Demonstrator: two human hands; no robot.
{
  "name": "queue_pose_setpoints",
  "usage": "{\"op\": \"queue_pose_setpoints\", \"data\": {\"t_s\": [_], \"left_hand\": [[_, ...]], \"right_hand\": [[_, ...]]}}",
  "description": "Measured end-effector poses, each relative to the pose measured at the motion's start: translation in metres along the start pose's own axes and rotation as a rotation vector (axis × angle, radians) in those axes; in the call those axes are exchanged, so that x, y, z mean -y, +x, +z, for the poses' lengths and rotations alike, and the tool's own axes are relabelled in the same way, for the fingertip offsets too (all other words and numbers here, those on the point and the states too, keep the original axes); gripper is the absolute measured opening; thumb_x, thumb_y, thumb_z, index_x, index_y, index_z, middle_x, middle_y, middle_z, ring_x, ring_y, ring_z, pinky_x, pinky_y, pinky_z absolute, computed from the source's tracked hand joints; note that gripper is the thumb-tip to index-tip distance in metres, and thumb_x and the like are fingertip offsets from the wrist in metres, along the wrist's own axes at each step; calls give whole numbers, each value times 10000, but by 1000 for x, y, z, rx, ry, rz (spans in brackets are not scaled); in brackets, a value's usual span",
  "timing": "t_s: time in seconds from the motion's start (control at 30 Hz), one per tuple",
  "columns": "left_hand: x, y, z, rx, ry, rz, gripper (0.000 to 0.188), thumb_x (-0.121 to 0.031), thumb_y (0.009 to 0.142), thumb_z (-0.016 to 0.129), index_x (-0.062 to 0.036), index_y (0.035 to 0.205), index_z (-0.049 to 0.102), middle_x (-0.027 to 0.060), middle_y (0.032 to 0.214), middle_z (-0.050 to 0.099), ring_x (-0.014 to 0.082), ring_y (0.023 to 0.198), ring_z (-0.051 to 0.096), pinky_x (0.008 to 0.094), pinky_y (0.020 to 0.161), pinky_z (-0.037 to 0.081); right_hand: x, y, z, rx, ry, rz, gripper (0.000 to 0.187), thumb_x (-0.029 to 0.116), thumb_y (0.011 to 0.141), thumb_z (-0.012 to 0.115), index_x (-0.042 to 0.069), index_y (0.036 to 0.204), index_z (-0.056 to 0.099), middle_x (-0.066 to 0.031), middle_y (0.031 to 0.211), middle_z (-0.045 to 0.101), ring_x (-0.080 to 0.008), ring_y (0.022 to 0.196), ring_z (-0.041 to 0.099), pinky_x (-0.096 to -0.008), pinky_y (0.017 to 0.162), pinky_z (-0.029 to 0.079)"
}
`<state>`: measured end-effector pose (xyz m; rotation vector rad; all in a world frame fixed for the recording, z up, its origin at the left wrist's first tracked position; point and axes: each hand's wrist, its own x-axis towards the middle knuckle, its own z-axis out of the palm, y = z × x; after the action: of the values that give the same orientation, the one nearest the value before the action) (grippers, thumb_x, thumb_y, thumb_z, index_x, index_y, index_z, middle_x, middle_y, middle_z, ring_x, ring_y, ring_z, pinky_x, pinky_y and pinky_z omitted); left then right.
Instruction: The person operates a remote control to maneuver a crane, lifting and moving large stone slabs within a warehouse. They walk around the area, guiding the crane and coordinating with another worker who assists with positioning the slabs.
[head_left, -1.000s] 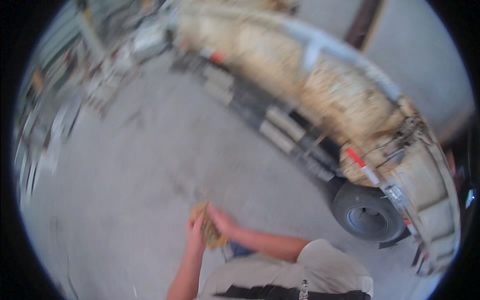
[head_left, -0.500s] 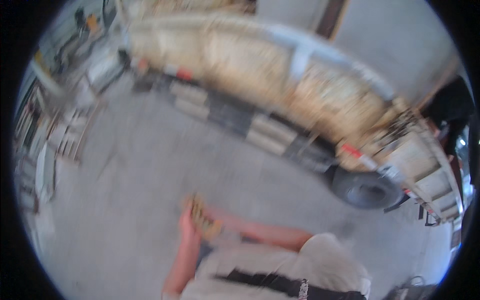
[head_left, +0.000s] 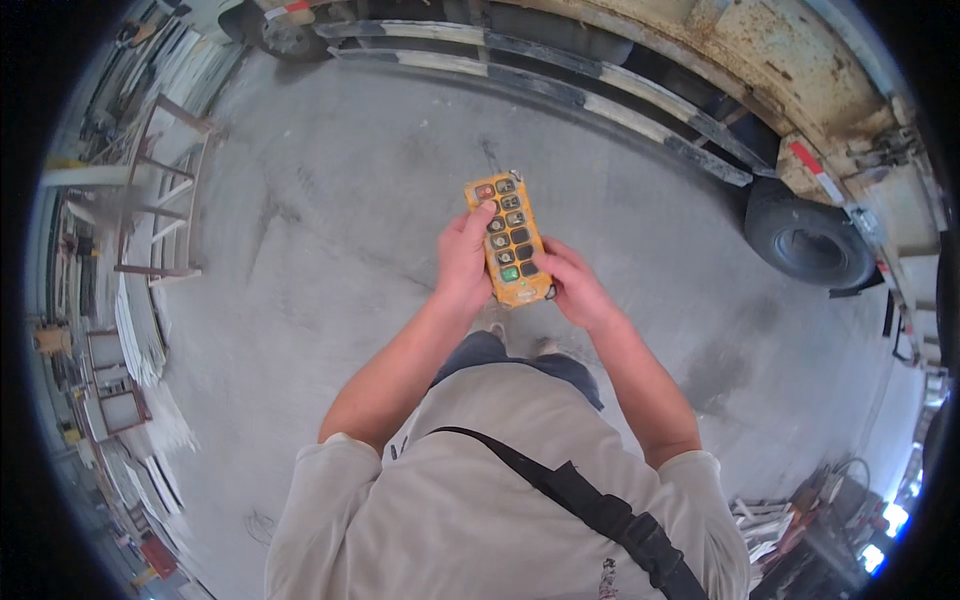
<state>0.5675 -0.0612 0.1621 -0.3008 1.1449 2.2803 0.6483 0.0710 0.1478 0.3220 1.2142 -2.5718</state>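
Note:
Between my hands is a yellow handheld remote control (head_left: 511, 237) with two columns of dark buttons. One button near its top is red and one near its bottom is green. My left hand (head_left: 466, 258) wraps its left side, with the thumb on a button in the upper part of the left column. At the lower right edge, my right hand (head_left: 573, 282) grips the remote control, its thumb beside the lower buttons. The fingers underneath are hidden. The remote is held in front of my body, above the grey floor.
A truck with a rusty cream side (head_left: 765, 60) spans the far side, with a striped side rail (head_left: 590, 100) and a wheel (head_left: 810, 235) at the right. Metal frames (head_left: 160, 200) and stacked strips (head_left: 140, 330) line the left. Scrap (head_left: 800, 525) lies at lower right.
My view has shifted, and the blur has cleared. The remote control and both hands now appear higher and further right in view, while the truck sits nearer the top edge.

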Motion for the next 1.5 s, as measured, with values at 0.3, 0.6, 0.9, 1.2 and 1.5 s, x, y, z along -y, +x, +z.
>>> {"op": "queue_pose_setpoints", "data": {"t_s": [0.3,0.6,0.9,1.2,1.5], "left_hand": [[83,-21,-87,28,-2,-83,285,-217,880,518,-24,1090,519,93,957,598,207,841,603,367,717,517],[88,-126,-117,-13,152,-44,242,-161,841,545,44,964,509,141,878,593,264,742,617,410,643,531],[66,-152,-143,161,267,-136,286,-188,868,516,41,1038,489,140,930,592,252,790,619,387,693,528],[45,-132,-229,267,353,-303,215,-216,841,528,-33,952,520,140,727,592,286,597,606,414,505,523],[-13,-155,-265,308,382,-417,260,-257,859,520,-36,995,521,113,740,604,255,633,616,369,537,528]], "right_hand": [[-156,-23,-41,-95,-19,-121,536,233,813,600,-53,1226,415,-76,1118,542,-145,970,530,-308,848,444],[-237,-90,17,-52,135,-279,429,158,830,506,28,1233,430,-69,1103,567,-161,953,570,-322,825,468],[-288,-95,25,-119,271,-134,440,190,832,504,56,1245,436,-77,1105,577,-165,935,583,-331,805,479],[-304,-89,153,-112,252,-480,392,219,802,541,40,1140,456,-6,865,549,-81,674,507,-226,568,412],[-322,-81,232,-204,286,-526,363,244,799,548,45,1093,475,25,776,534,-50,578,468,-198,492,386]]}}
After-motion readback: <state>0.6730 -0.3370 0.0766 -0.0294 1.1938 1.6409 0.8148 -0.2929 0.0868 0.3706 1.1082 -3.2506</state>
